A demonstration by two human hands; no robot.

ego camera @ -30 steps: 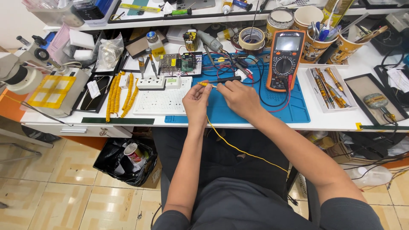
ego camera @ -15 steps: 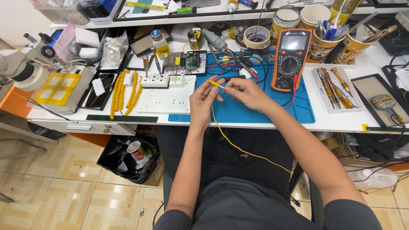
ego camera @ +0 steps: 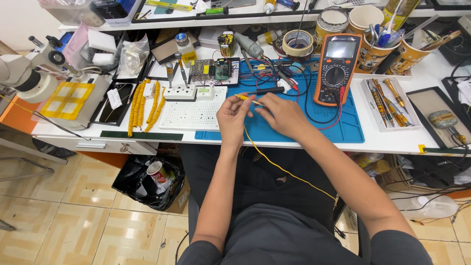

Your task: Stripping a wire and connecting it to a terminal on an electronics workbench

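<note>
Both my hands meet over the near edge of a blue work mat [ego camera: 338,130] on a white bench. My left hand [ego camera: 233,118] pinches the end of a thin yellow wire [ego camera: 279,167] near its tip. My right hand [ego camera: 282,115] grips the same wire just to the right. The wire's end sticks out up and left of my fingers, and the rest trails down across my lap. An orange multimeter [ego camera: 337,66] with red and black leads lies on the mat just beyond my right hand.
A white breadboard [ego camera: 191,112] lies left of my hands, with yellow coiled strips [ego camera: 140,105] beside it. A small circuit board [ego camera: 218,71], tape rolls [ego camera: 298,43], cups of tools [ego camera: 368,46], a tool tray [ego camera: 390,103] and a microscope [ego camera: 24,73] crowd the bench. A bin bag [ego camera: 152,181] sits below.
My hands have lifted slightly off the mat and drawn the wire end up between them. The camera has shifted a little.
</note>
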